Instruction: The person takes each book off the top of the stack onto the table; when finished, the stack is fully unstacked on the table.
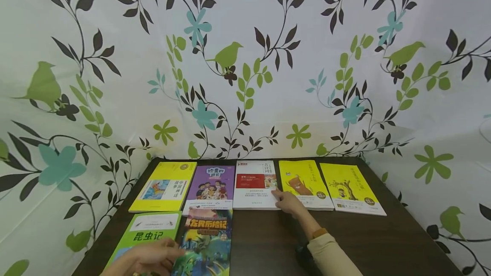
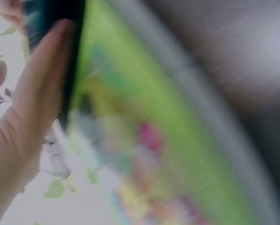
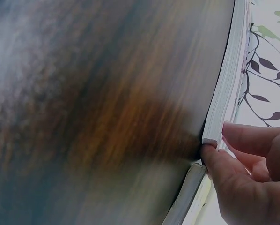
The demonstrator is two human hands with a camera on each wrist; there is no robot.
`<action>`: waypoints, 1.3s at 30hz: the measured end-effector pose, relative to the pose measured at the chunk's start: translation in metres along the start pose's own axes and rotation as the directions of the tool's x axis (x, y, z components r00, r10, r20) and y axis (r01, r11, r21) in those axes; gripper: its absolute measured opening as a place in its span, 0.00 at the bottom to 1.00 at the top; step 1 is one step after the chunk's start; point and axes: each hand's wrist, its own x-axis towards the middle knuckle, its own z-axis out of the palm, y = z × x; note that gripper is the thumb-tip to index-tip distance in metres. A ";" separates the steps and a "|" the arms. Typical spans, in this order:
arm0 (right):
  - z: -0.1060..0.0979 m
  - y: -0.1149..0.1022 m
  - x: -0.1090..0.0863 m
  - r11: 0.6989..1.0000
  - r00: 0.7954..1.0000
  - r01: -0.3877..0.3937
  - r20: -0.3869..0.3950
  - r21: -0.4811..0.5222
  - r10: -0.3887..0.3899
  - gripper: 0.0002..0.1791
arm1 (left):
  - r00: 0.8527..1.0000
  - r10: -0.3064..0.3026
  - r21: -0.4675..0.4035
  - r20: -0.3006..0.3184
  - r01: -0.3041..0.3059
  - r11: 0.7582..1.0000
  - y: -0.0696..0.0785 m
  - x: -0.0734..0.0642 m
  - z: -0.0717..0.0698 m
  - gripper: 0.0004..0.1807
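My right hand (image 1: 288,202) pinches the lower right corner of a white book with a red block (image 1: 249,181). In the right wrist view, thumb and finger of the right hand (image 3: 252,168) meet at the corner of that book's pages (image 3: 222,93). My left hand (image 1: 151,257) holds the left edge of a colourful picture-covered book (image 1: 207,242), whose top end reaches the purple book (image 1: 211,184). Under the left hand lies a green book (image 1: 149,225), partly covered by it. The left wrist view is blurred; the left hand (image 2: 27,112) lies against a dark book edge there.
A yellow book (image 1: 165,186) lies at the back left of the dark table (image 1: 264,242). Two more yellow books, one with a stump (image 1: 304,184) and one with a tree (image 1: 350,188), lie to the right. Patterned cloth (image 1: 245,76) hangs behind and around the sides.
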 end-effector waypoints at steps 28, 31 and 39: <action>-0.007 0.006 0.004 1.000 1.000 -0.019 -0.009 0.007 0.019 0.28 | 0.757 0.598 0.836 -0.265 -0.128 0.533 0.107 0.104 0.041 0.15; -0.005 0.007 0.003 1.000 1.000 -0.011 -0.003 0.007 0.011 0.28 | 0.779 0.562 0.822 -0.278 -0.110 0.559 0.104 0.114 0.036 0.25; -0.004 0.006 0.004 0.999 0.999 -0.035 -0.009 0.017 0.035 0.29 | 0.780 0.528 0.798 -0.335 -0.064 0.600 0.101 0.125 0.033 0.20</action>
